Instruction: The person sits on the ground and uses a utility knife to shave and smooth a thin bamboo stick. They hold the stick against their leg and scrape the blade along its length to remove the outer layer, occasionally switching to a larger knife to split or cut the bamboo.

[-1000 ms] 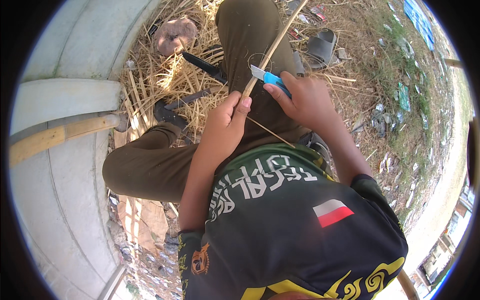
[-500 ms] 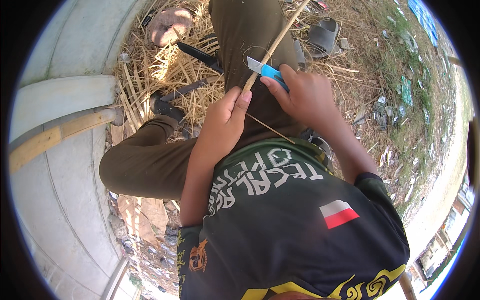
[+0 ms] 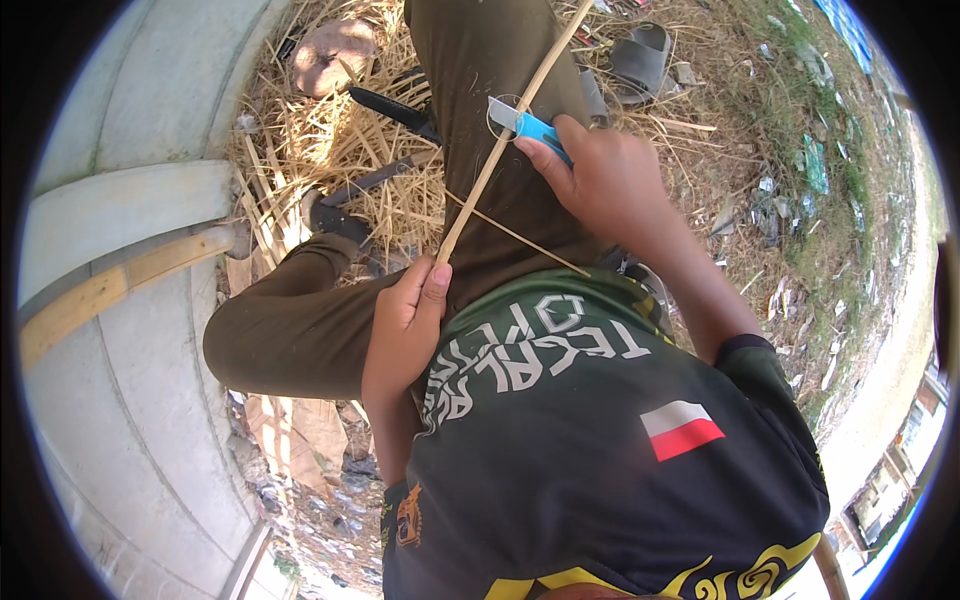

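My left hand [image 3: 408, 318] is closed round the near end of a long, pale wooden stick [image 3: 478, 195], which looks like split bamboo. The stick slants up and away over my trouser leg. In my right hand [image 3: 608, 172] is a blue box cutter [image 3: 541, 133], its blade out and lying across the stick. A fine curled shaving [image 3: 494, 121] loops beside the blade. Below the stick, a thinner strip [image 3: 530, 240] lies across my lap.
Pale strips and shavings [image 3: 395, 210] litter the ground at the left. Among them are a dark knife [image 3: 390, 110], a long dark blade [image 3: 375, 180] and a reddish stone [image 3: 333, 57]. A grey sandal [image 3: 640, 62] lies far right of my leg. A pale wall [image 3: 120, 280] curves along the left.
My left hand has drawn the stick down and toward me, away from the cutter. More of the stick shows between my hands. My right hand has hardly moved.
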`<state>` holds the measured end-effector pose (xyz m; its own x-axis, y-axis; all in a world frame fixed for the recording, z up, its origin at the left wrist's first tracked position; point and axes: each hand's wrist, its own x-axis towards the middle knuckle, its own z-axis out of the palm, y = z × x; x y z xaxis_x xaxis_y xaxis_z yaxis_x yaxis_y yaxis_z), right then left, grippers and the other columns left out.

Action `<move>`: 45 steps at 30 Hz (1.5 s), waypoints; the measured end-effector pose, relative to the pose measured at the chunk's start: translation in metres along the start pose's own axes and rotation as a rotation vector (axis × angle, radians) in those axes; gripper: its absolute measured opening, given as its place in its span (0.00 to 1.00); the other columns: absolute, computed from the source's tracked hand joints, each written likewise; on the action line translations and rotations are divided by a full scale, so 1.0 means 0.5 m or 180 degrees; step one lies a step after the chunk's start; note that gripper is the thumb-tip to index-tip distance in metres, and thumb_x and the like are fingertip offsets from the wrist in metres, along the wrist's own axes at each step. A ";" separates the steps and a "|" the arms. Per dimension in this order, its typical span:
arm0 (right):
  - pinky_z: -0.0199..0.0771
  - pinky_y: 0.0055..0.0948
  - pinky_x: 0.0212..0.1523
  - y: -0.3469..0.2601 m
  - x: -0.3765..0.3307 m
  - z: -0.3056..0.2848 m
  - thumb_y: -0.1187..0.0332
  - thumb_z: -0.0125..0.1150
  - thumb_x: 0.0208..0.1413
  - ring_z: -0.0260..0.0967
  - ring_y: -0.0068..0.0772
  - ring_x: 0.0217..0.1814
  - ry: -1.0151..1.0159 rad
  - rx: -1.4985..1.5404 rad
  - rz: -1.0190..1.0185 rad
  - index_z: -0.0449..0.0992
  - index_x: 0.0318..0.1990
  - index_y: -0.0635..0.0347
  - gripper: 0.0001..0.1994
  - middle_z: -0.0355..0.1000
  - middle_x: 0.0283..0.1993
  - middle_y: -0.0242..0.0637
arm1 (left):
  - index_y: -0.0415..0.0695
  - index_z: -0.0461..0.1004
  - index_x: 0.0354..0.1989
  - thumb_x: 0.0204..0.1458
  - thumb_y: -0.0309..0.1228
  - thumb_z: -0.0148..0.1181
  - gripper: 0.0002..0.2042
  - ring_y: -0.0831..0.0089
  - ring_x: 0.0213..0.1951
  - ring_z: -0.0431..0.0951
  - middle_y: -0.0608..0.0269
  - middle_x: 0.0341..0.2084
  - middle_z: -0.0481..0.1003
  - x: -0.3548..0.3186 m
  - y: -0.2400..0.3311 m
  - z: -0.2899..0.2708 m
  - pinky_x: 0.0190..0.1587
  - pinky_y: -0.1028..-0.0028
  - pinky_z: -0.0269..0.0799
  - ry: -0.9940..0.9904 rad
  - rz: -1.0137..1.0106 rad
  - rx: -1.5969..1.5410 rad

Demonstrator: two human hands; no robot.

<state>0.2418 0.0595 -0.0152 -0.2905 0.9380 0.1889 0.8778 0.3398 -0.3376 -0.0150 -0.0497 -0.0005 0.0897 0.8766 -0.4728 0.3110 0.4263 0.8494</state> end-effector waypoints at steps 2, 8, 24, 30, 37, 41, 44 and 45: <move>0.70 0.44 0.17 0.002 0.002 0.005 0.41 0.59 0.66 0.72 0.50 0.15 0.0091 -0.0010 -0.0023 0.72 0.24 0.56 0.28 0.69 0.13 0.41 | 0.39 0.66 0.31 0.73 0.43 0.52 0.21 0.83 0.24 0.57 0.70 0.17 0.62 -0.025 -0.011 -0.017 0.26 0.75 0.56 0.0042 -0.0005 0.0141; 0.70 0.44 0.18 -0.007 -0.001 0.006 0.41 0.59 0.65 0.72 0.49 0.16 0.0195 -0.0006 -0.0118 0.73 0.24 0.57 0.28 0.69 0.14 0.41 | 0.39 0.65 0.29 0.73 0.42 0.52 0.21 0.83 0.24 0.57 0.70 0.16 0.61 -0.100 -0.027 -0.043 0.26 0.75 0.55 0.0187 -0.0210 0.0319; 0.67 0.52 0.26 -0.007 -0.001 -0.004 0.40 0.50 0.70 0.72 0.58 0.23 -0.0156 0.0453 0.0364 0.72 0.28 0.60 0.30 0.69 0.18 0.46 | 0.43 0.66 0.30 0.71 0.45 0.54 0.20 0.86 0.22 0.57 0.74 0.17 0.62 -0.414 -0.044 -0.181 0.24 0.79 0.54 0.0225 -0.1061 0.0354; 0.70 0.53 0.29 0.008 0.000 -0.008 0.39 0.50 0.70 0.72 0.58 0.24 -0.0190 0.0733 0.0598 0.74 0.28 0.62 0.32 0.69 0.18 0.48 | 0.41 0.65 0.30 0.71 0.42 0.55 0.19 0.88 0.20 0.53 0.74 0.15 0.59 -0.562 -0.101 -0.238 0.22 0.79 0.48 0.0604 -0.1140 -0.0074; 0.69 0.51 0.28 0.020 -0.007 -0.012 0.41 0.51 0.71 0.72 0.59 0.24 -0.0135 0.1259 0.0416 0.74 0.29 0.62 0.30 0.68 0.17 0.48 | 0.41 0.67 0.33 0.71 0.44 0.56 0.19 0.88 0.22 0.56 0.76 0.18 0.59 -0.419 -0.118 -0.192 0.23 0.81 0.50 0.0795 -0.0685 -0.0552; 0.69 0.49 0.25 0.014 -0.013 -0.008 0.43 0.54 0.70 0.71 0.58 0.21 0.0049 0.1183 0.0223 0.72 0.28 0.60 0.28 0.68 0.16 0.47 | 0.40 0.68 0.30 0.70 0.43 0.57 0.20 0.87 0.24 0.56 0.75 0.18 0.61 -0.162 -0.068 -0.102 0.26 0.78 0.53 0.0542 -0.0233 -0.0055; 0.69 0.47 0.22 0.007 -0.007 0.004 0.43 0.56 0.69 0.72 0.55 0.19 0.0170 0.0617 0.0005 0.71 0.26 0.59 0.28 0.69 0.15 0.45 | 0.40 0.68 0.32 0.71 0.42 0.57 0.19 0.85 0.25 0.57 0.73 0.18 0.60 0.011 -0.005 -0.020 0.27 0.76 0.55 0.0422 0.0299 0.0025; 0.69 0.47 0.21 0.001 -0.003 -0.002 0.43 0.57 0.68 0.72 0.54 0.18 0.0091 0.0425 0.0009 0.71 0.26 0.59 0.28 0.69 0.15 0.44 | 0.40 0.68 0.32 0.71 0.42 0.56 0.19 0.85 0.25 0.57 0.72 0.19 0.60 0.050 0.013 0.000 0.27 0.76 0.56 0.0371 0.0343 0.0065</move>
<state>0.2431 0.0583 -0.0147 -0.2754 0.9373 0.2134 0.8195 0.3450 -0.4576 -0.0108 -0.0251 -0.0066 0.0135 0.9375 -0.3477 0.3249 0.3247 0.8883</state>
